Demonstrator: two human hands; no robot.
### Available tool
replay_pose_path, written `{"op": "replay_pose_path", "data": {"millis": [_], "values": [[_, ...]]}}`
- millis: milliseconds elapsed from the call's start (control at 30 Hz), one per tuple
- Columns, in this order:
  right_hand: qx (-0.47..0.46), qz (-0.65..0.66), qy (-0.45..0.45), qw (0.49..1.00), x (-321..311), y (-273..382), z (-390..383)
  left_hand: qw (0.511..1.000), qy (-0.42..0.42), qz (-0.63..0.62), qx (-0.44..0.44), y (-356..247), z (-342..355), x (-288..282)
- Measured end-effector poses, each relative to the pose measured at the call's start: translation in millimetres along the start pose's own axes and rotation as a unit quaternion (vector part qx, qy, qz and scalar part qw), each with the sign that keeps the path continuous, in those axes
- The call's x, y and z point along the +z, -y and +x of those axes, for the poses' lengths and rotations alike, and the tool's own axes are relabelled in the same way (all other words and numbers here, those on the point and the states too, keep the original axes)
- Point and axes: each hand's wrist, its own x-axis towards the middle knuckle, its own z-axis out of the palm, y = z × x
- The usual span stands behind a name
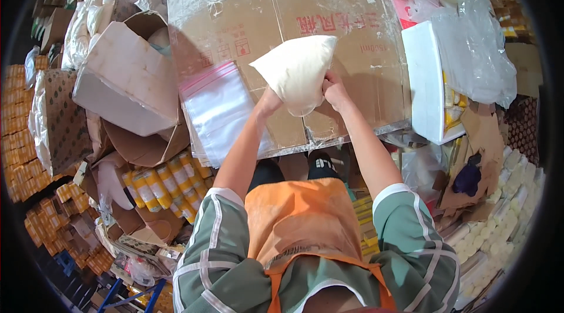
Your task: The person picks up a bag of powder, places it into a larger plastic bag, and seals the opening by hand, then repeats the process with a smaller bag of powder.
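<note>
A plump plastic bag of cream-white filling (296,69) is held upright over the cardboard sheet (367,96), its top tilted toward the upper right. My left hand (271,99) grips it at the lower left, fingers partly hidden by the bag. My right hand (333,91) is closed on its right side. To the left lies a stack of clear flat zip bags (218,113) with pink top strips.
A white foam box (126,78) tilts at the left; another (423,84) with crumpled plastic (487,49) stands at the right. Yellow-wrapped packs (164,187) fill the lower left, orange packs (17,131) the far left, pale bundles (505,213) the lower right.
</note>
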Motion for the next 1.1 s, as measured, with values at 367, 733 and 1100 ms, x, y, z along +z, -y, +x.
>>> {"op": "replay_pose_path", "data": {"millis": [367,733,1100], "values": [[-0.076,0.356,-0.017,0.931,-14.5,95.7,-97.7,0.996,-0.079,-0.042,0.018,-133.4,-89.2,51.4],[-0.123,-0.176,-0.109,0.971,12.0,66.7,-59.2,0.954,-0.295,0.045,-0.015,-77.8,-74.6,65.0],[-0.22,-0.389,-0.15,0.882,-16.8,46.1,-23.9,0.895,-0.365,0.233,-0.111,-58.7,-41.4,48.2]]}}
